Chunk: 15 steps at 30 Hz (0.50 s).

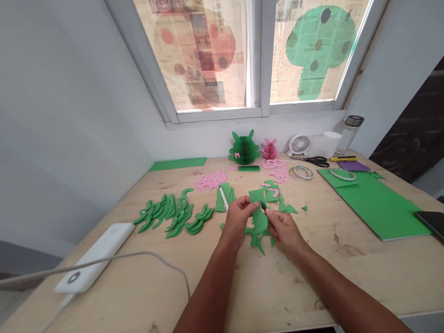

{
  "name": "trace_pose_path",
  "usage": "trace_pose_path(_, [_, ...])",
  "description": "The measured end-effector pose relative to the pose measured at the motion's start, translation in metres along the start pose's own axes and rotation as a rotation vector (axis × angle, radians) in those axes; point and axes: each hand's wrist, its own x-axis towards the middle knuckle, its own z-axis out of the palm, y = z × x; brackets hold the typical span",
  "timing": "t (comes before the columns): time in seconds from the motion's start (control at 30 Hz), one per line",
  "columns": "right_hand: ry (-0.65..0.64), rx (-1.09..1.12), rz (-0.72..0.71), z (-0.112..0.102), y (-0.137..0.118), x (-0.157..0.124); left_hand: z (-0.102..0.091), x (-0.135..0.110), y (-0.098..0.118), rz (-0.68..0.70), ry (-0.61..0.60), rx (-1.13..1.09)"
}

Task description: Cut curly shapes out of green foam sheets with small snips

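Observation:
Over the middle of the wooden table (pixel 312 282), my left hand (pixel 237 219) and my right hand (pixel 284 231) both pinch a green paper cut-out (pixel 259 224). The left fingers close on its upper edge. The right fingers close on its right side. Loose green scraps (pixel 258 243) lie under the hands. More green pieces and a pink curl (pixel 272 192) sit just beyond them.
Rows of green curved cut-outs (pixel 169 215) lie to the left, pink ones (pixel 210 180) behind. A white power bank (pixel 95 256) with a cable sits front left. Green sheets (pixel 374 203), tape rolls (pixel 301 172), scissors (pixel 317 161), a small fan (pixel 299 144) and paper figures (pixel 243 147) stand right and back.

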Motion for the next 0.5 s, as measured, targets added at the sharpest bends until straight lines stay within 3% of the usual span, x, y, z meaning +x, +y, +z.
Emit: trace_pose_path(0.5, [0.028,0.002,0.004,0.0013,-0.0035,-0.0004,0.0047,-0.0019,0.0034,-0.009,0.025,-0.035])
